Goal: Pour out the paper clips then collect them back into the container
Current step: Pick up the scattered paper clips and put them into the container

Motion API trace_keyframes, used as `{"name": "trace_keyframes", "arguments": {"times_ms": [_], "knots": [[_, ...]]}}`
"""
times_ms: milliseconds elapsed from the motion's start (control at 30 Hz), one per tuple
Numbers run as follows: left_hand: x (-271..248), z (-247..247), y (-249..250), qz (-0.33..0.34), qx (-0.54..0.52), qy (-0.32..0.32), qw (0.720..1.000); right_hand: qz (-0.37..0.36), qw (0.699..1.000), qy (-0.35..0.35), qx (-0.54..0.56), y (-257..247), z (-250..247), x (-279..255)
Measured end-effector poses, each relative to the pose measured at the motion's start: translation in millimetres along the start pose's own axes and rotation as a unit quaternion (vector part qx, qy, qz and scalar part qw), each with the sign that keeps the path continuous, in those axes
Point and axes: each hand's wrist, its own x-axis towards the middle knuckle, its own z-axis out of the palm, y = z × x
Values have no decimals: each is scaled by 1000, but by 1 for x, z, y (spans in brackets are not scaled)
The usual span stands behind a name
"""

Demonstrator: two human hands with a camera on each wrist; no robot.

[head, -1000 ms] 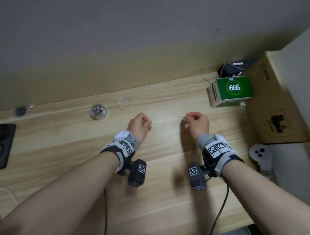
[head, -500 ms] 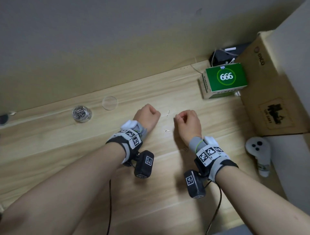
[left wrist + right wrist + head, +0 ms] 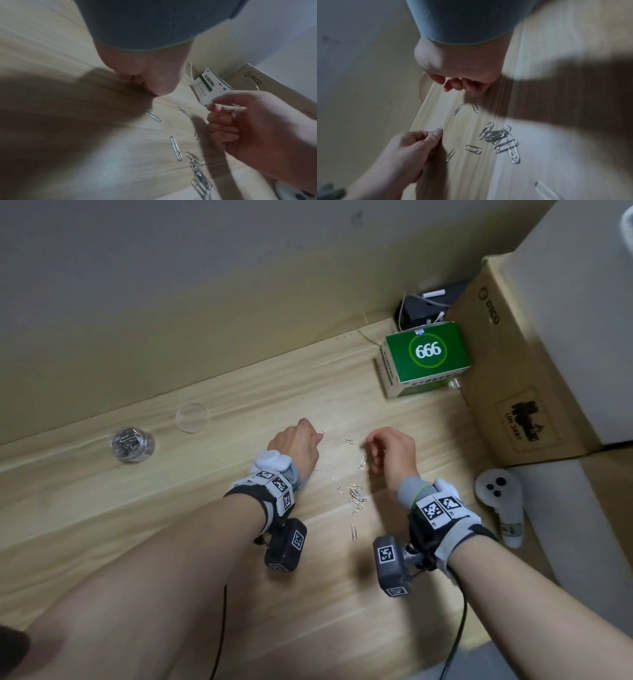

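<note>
A single paper clip (image 3: 322,432) is pinched at the fingertips of the left hand (image 3: 297,444), while the right hand (image 3: 391,451) is held just above the wooden table (image 3: 171,508) with fingers loosely curled and nothing seen in them. Loose paper clips (image 3: 356,496) are scattered between the hands, well apart from the clear container (image 3: 133,444) and its lid (image 3: 192,418). The clips are judged light, stiff and slippery, best nipped at a rounded end.
</note>
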Motion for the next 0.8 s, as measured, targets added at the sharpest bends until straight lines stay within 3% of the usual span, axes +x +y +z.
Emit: {"name": "trace_keyframes", "arguments": {"times_ms": [100, 233, 300, 367, 433, 533, 600, 700, 800], "knots": [[0, -1, -1, 4, 20, -20, 1000, -56, 989, 17, -132, 5, 4, 10], [-2, -6, -13, -5, -39, -4, 999, -108, 914, -18, -392, 9, 8, 16], [-3, -10, -19, -4, -65, 8, 998, -115, 880, -9, -461, 8, 14, 12], [-2, -14, -20, -3, -78, 11, 997, -109, 871, 0, -480, 7, 17, 9], [3, -15, -18, 1, -79, 8, 997, -106, 896, -17, -430, 8, 17, 7], [8, -7, -16, 11, -72, -8, 997, -103, 958, -43, -264, 5, 7, -2], [6, 1, -16, -1, -77, -6, 997, -54, 985, -49, -157, 3, -3, -10], [0, 8, -17, -17, -70, 11, 997, 54, 998, -43, 6, 0, -17, -15], [-2, 9, -12, -7, -29, 11, 1000, 60, 995, -35, 74, 2, -28, -16]]}}
